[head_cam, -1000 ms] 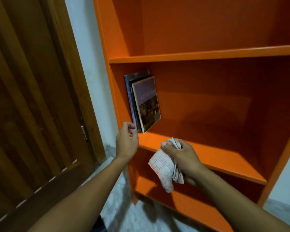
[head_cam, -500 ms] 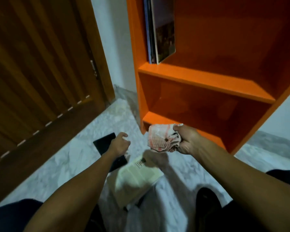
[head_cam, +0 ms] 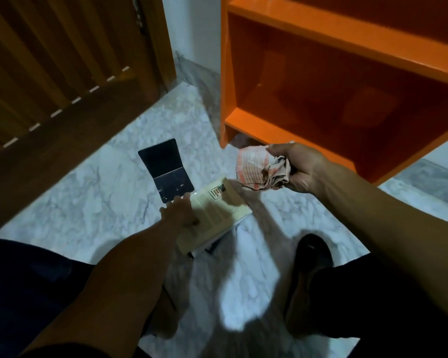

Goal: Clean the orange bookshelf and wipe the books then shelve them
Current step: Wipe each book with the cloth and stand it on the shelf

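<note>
The orange bookshelf (head_cam: 347, 32) stands at the upper right, its two lower compartments bare. On the marble floor in front of it lie a dark book (head_cam: 163, 166) and a cream-covered book (head_cam: 217, 210) stacked on something darker. My left hand (head_cam: 179, 213) reaches down with fingers extended; it rests on the cream book's left corner and its fingertips touch the dark book's near edge. My right hand (head_cam: 303, 166) hovers above the cream book and grips a crumpled white-and-orange cloth (head_cam: 259, 169).
A brown wooden door (head_cam: 49, 60) fills the upper left, with a strip of white wall between it and the shelf. My dark-clothed knees frame the bottom corners, and my foot (head_cam: 311, 254) is on the floor near the cream book.
My view has tilted from the shelved books down to the floor. My left hand has dropped from the shelf edge onto the floor books. My right hand, still holding the cloth, has lowered too.
</note>
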{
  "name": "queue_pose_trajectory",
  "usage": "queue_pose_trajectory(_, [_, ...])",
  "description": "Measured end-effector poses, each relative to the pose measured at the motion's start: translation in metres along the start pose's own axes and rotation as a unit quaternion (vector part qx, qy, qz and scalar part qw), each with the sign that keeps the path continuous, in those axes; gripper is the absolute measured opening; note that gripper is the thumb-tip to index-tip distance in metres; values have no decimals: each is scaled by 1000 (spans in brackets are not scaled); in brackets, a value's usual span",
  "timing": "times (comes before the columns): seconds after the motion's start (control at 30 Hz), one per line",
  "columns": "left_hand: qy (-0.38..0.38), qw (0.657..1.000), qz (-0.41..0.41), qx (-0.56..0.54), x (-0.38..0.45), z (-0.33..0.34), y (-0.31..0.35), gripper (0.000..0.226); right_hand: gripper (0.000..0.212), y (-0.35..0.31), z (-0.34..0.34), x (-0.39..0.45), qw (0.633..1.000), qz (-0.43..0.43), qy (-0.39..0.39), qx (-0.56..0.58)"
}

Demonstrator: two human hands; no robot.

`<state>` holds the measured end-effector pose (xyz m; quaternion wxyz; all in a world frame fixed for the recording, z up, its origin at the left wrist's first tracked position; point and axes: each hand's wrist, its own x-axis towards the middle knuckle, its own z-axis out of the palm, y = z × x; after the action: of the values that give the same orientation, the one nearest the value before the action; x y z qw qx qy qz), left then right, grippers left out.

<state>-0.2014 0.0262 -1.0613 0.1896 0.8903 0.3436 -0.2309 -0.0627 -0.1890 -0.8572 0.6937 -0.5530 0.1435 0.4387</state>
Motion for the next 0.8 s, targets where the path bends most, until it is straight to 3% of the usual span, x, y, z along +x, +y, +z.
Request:
queue_pose_trajectory(0.13, [-5,1000,-5,21,9,4,-3,98,25,1,-6,2,1000,7,-9,-1])
queue_pose_trajectory(0.27, [-11,1000,-9,14,17,2,-5,104,36,1,-7,7,1000,13,-18,-2])
queue_pose_trajectory(0.47, [18,999,-3,45,16,3,-8,98,33,2,-6,6,999,13,-32,-2])
queue_pose_trajectory(0.67, [0,999,-23,42,8,10,-10,107,37,1,-10,7,1000,11,-27,-9])
queue_pose_trajectory(0.8, [-3,1000,2,-1,6,11,-8,90,36,2,-10,8,1000,5,-22,-8])
